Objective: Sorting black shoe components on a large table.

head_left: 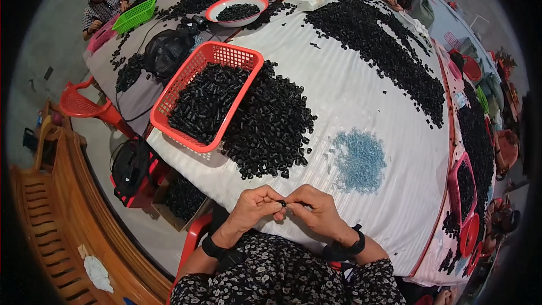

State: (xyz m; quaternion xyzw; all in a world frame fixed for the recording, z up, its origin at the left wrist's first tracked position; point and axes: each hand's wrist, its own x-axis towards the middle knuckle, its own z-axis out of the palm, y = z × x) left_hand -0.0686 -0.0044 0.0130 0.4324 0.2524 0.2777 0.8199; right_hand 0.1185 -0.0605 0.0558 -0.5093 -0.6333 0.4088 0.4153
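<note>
My left hand [255, 208] pinches a small black plastic cap [282, 204] between thumb and fingertips, just above the near edge of the white-covered table. The fingertips of my right hand [317, 210] are closed and meet the cap from the right; whatever they hold is too small to make out. A dark bit shows in the curl of the right fingers. Beyond my hands lies a pile of small pale-blue clear pieces [360, 161]. Ahead to the left spreads a heap of black caps [271, 124], beside a red plastic basket [255, 73] full of longer black pieces.
More black pieces [372, 34] cover the far right. A red-rimmed bowl [237, 22] and a green basket [134, 16] stand far left. Other people [103, 5] sit around the tables. At left are a red stool [84, 101], a wooden bench [84, 203] and a cardboard box [164, 206].
</note>
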